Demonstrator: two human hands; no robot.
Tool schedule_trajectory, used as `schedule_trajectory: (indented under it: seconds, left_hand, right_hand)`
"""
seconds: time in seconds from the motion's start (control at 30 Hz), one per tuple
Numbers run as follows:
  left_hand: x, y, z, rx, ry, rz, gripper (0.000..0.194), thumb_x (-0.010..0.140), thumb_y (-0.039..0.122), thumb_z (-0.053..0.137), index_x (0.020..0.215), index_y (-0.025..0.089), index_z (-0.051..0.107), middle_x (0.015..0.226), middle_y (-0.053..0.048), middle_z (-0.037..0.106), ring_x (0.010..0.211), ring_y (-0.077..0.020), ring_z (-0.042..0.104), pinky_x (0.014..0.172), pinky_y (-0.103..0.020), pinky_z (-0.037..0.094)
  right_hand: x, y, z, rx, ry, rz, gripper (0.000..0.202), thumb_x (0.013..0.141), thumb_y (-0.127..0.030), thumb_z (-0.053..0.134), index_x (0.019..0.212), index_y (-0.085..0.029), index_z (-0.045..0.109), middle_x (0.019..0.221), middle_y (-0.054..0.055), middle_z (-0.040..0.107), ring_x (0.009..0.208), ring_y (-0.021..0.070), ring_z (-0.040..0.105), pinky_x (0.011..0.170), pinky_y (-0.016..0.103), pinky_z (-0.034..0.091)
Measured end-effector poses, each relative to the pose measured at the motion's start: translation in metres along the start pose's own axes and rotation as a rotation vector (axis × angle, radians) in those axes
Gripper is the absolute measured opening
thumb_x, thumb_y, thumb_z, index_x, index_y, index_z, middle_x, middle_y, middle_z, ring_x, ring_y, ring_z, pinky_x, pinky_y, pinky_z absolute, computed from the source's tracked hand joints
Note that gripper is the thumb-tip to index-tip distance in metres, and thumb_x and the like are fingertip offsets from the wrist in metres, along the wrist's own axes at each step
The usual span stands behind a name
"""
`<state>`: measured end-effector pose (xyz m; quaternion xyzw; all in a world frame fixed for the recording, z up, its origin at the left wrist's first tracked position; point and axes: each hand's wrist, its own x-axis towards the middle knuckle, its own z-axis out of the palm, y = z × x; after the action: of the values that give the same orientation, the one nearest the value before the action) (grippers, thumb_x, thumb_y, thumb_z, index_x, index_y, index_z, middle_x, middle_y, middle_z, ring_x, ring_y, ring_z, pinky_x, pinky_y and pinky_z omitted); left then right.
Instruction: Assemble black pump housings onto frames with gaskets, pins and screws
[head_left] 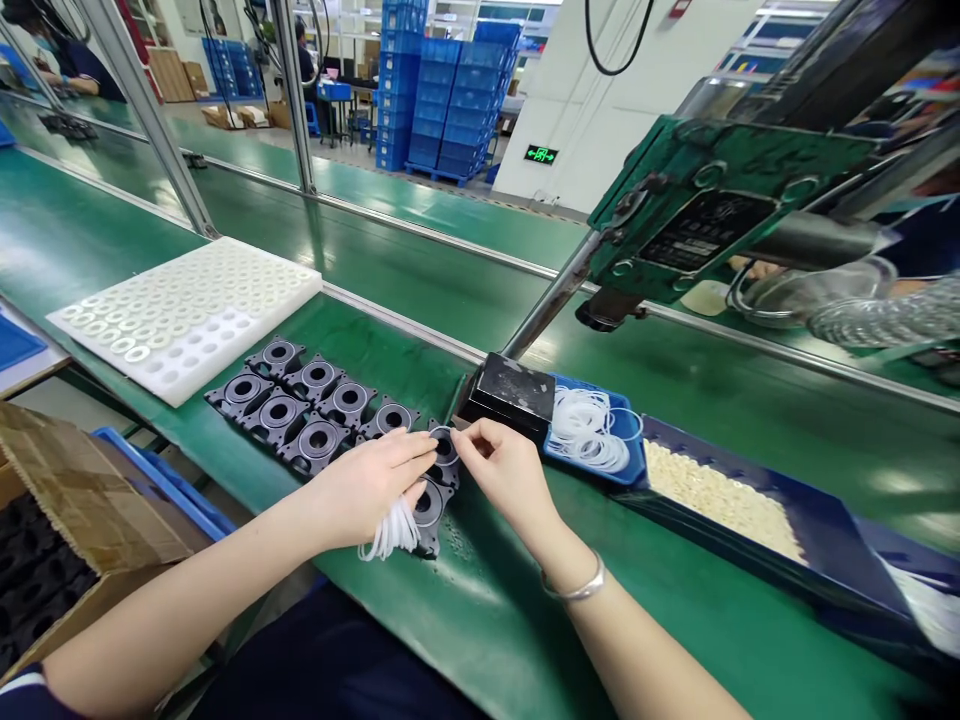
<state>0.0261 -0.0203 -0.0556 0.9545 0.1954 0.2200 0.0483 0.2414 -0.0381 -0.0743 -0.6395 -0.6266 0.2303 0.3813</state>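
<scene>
Black housings (315, 428) stand in close rows on the green bench (495, 585), ring faces up; the packing probably gives both hands short reaches from one seat to the next. Left hand (379, 480) lies palm down over the near end of the group, carrying a bundle of white rings (394, 532) beneath the fingers. Clasped or looped over a finger: cannot tell. Likely kept there as a ready supply beside the work. Right hand (506, 470) has thumb and forefinger drawn together at the rim of an end housing; cannot tell whether a ring is between them. Left fingertips meet the same housing, perhaps to steady it.

Surroundings: black block (517, 390) just beyond the right hand, with a slanted metal post (551, 300) and green machine head (697, 210) above; these limit reach on that side. Blue tray (637, 468) of loose rings (589, 430) touches or nearly touches the block. Further right, a bin of pale small parts (724, 495). Left: white board (176, 392) bearing washers (195, 290); cardboard box (97, 480) below bench level.
</scene>
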Motion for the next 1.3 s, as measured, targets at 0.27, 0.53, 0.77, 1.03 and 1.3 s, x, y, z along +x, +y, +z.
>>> schedule_trajectory:
  seconds: [0.27,0.53,0.77,1.03,1.3]
  left_hand:
    - [0.003,-0.003,0.001,0.048,-0.183,0.027,0.039,0.103,0.020,0.040,0.135,0.005,0.057,0.143,-0.016,0.059,0.138,-0.0257,0.051,0.121,-0.045,0.038]
    - [0.006,0.004,-0.001,0.087,-0.259,-0.002,0.043,0.104,0.023,0.038,0.139,0.004,0.053,0.148,-0.017,0.054,0.143,-0.0275,0.045,0.124,-0.044,0.032]
    - [0.005,0.009,0.000,0.101,-0.256,-0.021,0.043,0.105,0.023,0.037,0.140,0.004,0.053,0.147,-0.017,0.054,0.141,-0.0283,0.046,0.123,-0.043,0.033]
    - [0.006,0.012,0.001,0.098,-0.227,-0.027,0.041,0.104,0.021,0.039,0.137,0.003,0.055,0.144,-0.019,0.056,0.138,-0.0292,0.049,0.120,-0.044,0.037]
    - [0.005,0.004,-0.004,-0.159,-0.052,-0.146,0.028,0.102,0.015,0.040,0.119,0.011,0.062,0.118,-0.014,0.069,0.114,-0.0237,0.064,0.103,-0.040,0.051]
  right_hand:
    - [-0.006,0.008,-0.005,-0.393,-0.059,-0.424,0.032,0.100,-0.014,0.043,0.123,-0.018,0.064,0.096,0.008,0.061,0.078,0.0172,0.061,0.068,0.027,0.050]
    - [0.007,0.013,-0.035,-0.760,-0.231,-0.812,0.037,0.096,-0.005,0.044,0.129,-0.006,0.061,0.102,0.015,0.061,0.082,0.0229,0.055,0.069,0.036,0.049]
    - [0.009,0.008,-0.059,-0.804,-0.367,-0.975,0.031,0.097,-0.006,0.039,0.113,-0.008,0.066,0.094,0.013,0.062,0.075,0.0216,0.052,0.065,0.037,0.044]
    - [-0.009,0.023,-0.043,-0.543,-0.225,-0.839,0.031,0.099,-0.009,0.037,0.107,-0.013,0.067,0.100,0.014,0.064,0.084,0.0204,0.061,0.073,0.034,0.052]
    - [-0.021,-0.010,-0.028,-0.066,-0.239,-0.562,0.029,0.101,-0.016,0.040,0.119,-0.020,0.063,0.105,0.010,0.063,0.091,0.0187,0.063,0.078,0.032,0.055]
